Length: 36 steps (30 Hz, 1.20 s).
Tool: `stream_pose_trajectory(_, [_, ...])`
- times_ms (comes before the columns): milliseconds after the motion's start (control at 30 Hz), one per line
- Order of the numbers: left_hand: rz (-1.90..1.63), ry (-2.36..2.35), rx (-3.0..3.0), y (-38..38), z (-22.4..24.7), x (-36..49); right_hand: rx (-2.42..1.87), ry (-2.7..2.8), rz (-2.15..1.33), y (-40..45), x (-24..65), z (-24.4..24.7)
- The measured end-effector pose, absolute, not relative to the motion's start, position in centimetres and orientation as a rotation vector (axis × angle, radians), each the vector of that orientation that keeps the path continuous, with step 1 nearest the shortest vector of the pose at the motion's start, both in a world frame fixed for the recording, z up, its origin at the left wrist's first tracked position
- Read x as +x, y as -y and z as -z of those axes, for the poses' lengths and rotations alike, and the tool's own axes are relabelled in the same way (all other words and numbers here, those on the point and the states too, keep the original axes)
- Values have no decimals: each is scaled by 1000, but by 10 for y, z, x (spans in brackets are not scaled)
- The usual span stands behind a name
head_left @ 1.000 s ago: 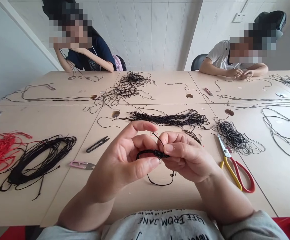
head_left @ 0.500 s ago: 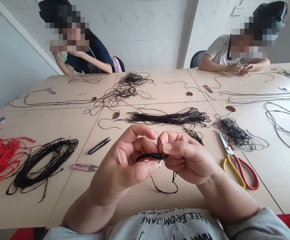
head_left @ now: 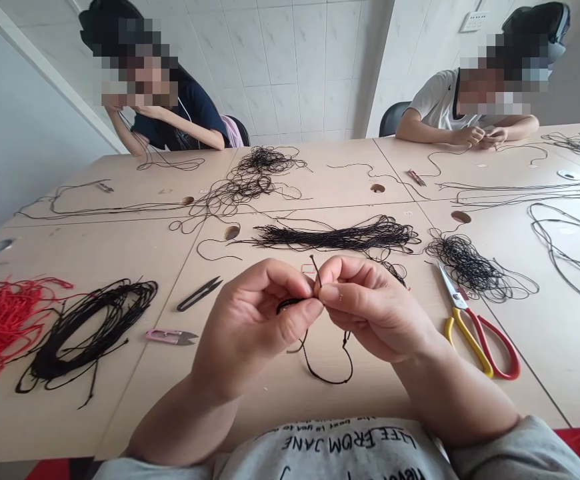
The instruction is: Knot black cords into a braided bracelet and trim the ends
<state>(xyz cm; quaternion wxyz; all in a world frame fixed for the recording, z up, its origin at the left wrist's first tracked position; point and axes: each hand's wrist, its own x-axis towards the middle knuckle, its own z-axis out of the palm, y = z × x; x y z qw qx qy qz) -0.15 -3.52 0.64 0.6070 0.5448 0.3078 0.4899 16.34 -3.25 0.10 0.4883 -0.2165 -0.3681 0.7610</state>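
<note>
You're holding the black braided cord (head_left: 288,304) up in front of your chest, over the pale wood-look table (head_left: 170,413), and both hands are working right at it, fingertips meeting. Your left hand (head_left: 257,327) is pinching it between thumb and forefinger, with the dark braid curving out of that pinch to the left, into the hollow under your curled fingers. Your right hand (head_left: 377,310) is closing thumb against forefinger on the cord just beside the left thumb tip, and a thin black cord end (head_left: 313,263) is poking up from between the two pinches, leaning slightly left. The stretch of braid between the fingertips is hiding behind them, so its exact shape there can't be told. Below your hands, a thin black knotted loop (head_left: 328,381) is hanging down, its right side running up under your right fingers. Beyond your fingertips, a long bundle of black twisted cords (head_left: 337,237) is lying across the table. The scissors with one yellow and one red handle (head_left: 463,307) are resting to the right of your right hand, while the small pink-handled snips (head_left: 170,336) and the slim black snips (head_left: 199,293) are lying left of your left hand.
</note>
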Motion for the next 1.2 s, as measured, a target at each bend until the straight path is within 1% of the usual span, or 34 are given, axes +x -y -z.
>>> stream_pose_trajectory(233, [-1089, -639, 1101, 29, -6, 2, -588, 945, -1742, 33, 159, 4])
stream_pose_trajectory(333, [-1105, -617, 1074, 30, -5, 3, -598, 930, -1779, 31, 159, 6])
stream_pose_trajectory(433, [-1078, -607, 1038, 30, -5, 4, -540, 976, -1779, 28, 161, 7])
stream_pose_trajectory(533, [-1057, -588, 1035, 28, -4, 4, -468, 1024, -1701, 27, 163, 7])
stream_pose_trajectory(667, [-1178, -550, 1102, 26, -3, 3, -483, 1076, -1584, 29, 163, 5])
stream_pose_trajectory(833, [-1435, -557, 1231, 26, 2, 4, -740, 1250, -1436, 35, 165, 4])
stream_pose_trajectory(1000, [-1414, -563, 1322, 30, 3, 2, -789, 1378, -1260, 41, 165, 3])
stream_pose_trajectory(1200, [-1427, -603, 1170, 29, 0, 2, -802, 1521, -1210, 45, 163, 1])
